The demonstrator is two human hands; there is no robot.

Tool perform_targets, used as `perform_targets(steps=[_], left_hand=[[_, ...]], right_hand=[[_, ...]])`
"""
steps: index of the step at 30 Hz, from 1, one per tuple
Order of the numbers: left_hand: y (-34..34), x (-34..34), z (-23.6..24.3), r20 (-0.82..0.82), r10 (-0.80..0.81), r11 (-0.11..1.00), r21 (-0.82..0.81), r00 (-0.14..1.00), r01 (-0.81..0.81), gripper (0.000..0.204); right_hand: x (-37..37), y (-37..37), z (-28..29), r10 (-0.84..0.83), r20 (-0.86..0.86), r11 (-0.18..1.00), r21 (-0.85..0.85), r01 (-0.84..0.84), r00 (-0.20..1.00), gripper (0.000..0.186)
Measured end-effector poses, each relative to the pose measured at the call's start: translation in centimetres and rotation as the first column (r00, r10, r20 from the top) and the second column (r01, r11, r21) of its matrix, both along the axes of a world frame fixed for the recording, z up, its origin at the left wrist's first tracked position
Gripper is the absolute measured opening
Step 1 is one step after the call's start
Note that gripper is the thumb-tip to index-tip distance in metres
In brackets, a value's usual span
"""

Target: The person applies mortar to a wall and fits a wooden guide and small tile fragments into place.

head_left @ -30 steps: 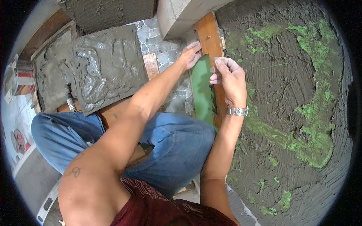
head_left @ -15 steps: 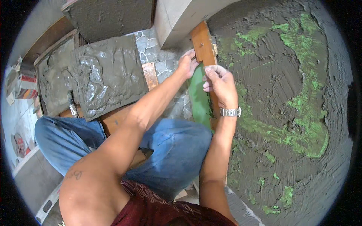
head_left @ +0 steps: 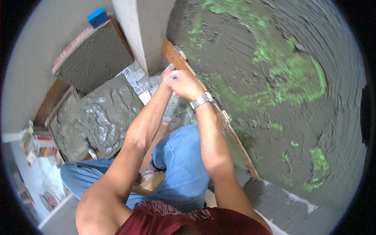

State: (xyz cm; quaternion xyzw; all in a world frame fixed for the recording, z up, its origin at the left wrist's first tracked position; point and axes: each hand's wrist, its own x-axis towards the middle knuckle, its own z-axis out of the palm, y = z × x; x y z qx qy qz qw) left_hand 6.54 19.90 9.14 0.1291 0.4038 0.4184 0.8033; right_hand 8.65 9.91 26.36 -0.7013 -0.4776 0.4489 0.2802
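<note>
A long wooden board (head_left: pixel 174 57) stands along the left edge of a wide bed of wet grey mortar (head_left: pixel 231 129) with bright green patches. My left hand (head_left: pixel 167 73) is at the board's left side, near its far end. Most of its fingers are hidden behind my right hand, so its grip does not show. Right beside it, overlapping it in view, my right hand (head_left: pixel 185 84) is closed with the fingers curled in. Whatever it may hold cannot be made out. A metal watch (head_left: pixel 201 100) circles the right wrist.
To the left lies a tray of wet mortar (head_left: pixel 105 113) with a tool handle (head_left: pixel 91 150) sticking out. Behind it a mortar-coated panel (head_left: pixel 96 58) leans by a blue block (head_left: pixel 98 17). A pale pillar (head_left: pixel 147 35) rises at the board's far end. A bucket (head_left: pixel 43 145) stands far left.
The head view has turned and shifted. My right hand has come up against my left hand, where they were apart before. The green strip beside the board is now mostly covered by my right arm.
</note>
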Motion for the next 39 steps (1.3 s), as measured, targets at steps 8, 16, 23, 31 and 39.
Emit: perform_targets(steps=[8, 16, 23, 31, 39], left_hand=[[-4.8, -0.9, 3.3, -0.231, -0.123, 0.969, 0.181, 0.965, 0.167, 0.046], [-6.7, -1.4, 7.0, -0.364, -0.275, 0.887, 0.261, 0.890, 0.381, 0.059], [-8.3, -0.6, 7.2, -0.506, -0.430, 0.791, 0.189, 0.748, 0.582, 0.042], [-4.7, -2.8, 8.0, -0.366, -0.607, 0.717, 0.130, 0.705, 0.684, 0.049], [-10.3, -2.2, 11.0, -0.272, -0.639, 0.711, 0.150, 0.720, 0.687, 0.064]], right_hand=[[-3.4, -2.5, 1.8, -0.118, 0.353, 0.958, 0.287, 0.012, 0.928, 0.029], [-3.9, -21.9, 4.2, -0.589, -0.054, 0.656, 0.550, 0.517, 0.806, 0.014], [-2.1, -33.2, -6.1, -0.637, 0.294, 0.771, 0.263, 0.580, 0.713, 0.019], [0.5, -46.8, -13.0, -0.966, -0.161, 0.221, -0.094, 0.971, 0.205, 0.023], [5.1, -49.8, -9.6, -0.962, -0.274, -0.009, -0.022, 1.000, -0.015, 0.021]])
